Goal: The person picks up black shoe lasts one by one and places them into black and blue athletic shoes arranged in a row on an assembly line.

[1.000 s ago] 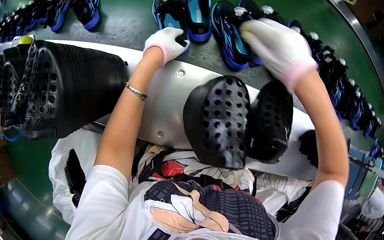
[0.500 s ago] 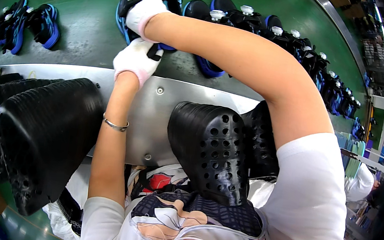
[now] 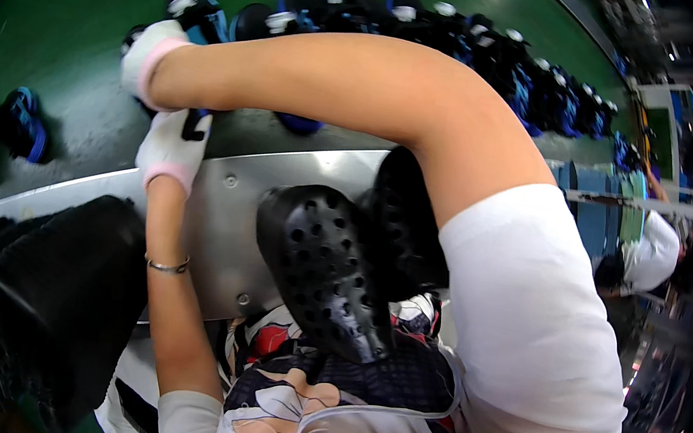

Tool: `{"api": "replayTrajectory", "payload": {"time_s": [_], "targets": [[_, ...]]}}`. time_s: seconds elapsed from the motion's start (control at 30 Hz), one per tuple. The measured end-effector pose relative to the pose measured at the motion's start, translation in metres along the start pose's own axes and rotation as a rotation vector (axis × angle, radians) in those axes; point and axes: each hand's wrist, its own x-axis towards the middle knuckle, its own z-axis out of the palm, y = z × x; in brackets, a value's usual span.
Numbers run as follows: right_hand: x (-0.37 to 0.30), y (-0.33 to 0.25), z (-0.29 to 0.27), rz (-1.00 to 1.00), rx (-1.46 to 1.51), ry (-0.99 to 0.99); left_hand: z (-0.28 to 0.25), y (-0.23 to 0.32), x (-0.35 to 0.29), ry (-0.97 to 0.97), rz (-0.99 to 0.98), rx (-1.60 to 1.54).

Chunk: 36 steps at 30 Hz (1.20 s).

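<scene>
Both my hands wear white gloves with pink cuffs and meet at one black and blue shoe (image 3: 133, 34) on the green work surface. My right hand (image 3: 149, 53) reaches across from the right and is closed over the upper of that shoe, hiding most of it. Just nearer to me, my left hand (image 3: 171, 141) is closed at the shoe's near end, its fingertips partly hidden. A small black strip shows against the left glove; what it belongs to I cannot tell. Right beside them sits another black and blue shoe (image 3: 206, 19) with a white round piece on top.
Rows of similar shoes (image 3: 350, 13) run off right, and more (image 3: 20, 123) stand left. A metal ledge (image 3: 225, 221) borders the green surface (image 3: 89, 17). Black perforated shells (image 3: 319, 253) lean on the ledge, with a stack of black shells (image 3: 49, 289) left. A person (image 3: 655, 249) is far right.
The view has swung, so the shoes, ledge and shells sit differently in it. My hands remain together at the shoe, now further left and lower in the picture.
</scene>
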Motion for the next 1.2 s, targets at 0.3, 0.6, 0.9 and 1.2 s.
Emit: {"api": "replayTrajectory", "payload": {"time_s": [0.3,0.6,0.9,1.2], "targets": [[-0.07,0.019,-0.046,0.161,0.173,0.071,0.025,-0.044,0.012,0.147,0.112,0.093],[-0.254,0.071,-0.078,0.639,0.274,0.204,-0.001,-0.037,0.023,-0.003,0.072,-0.074],[-0.526,0.071,0.034,1.456,0.057,0.184,-0.01,-0.032,0.035,-0.096,-0.079,-0.144],[-0.551,0.019,0.144,1.502,0.278,-0.051,-0.103,-0.006,-0.002,0.155,-0.027,0.524]]}}
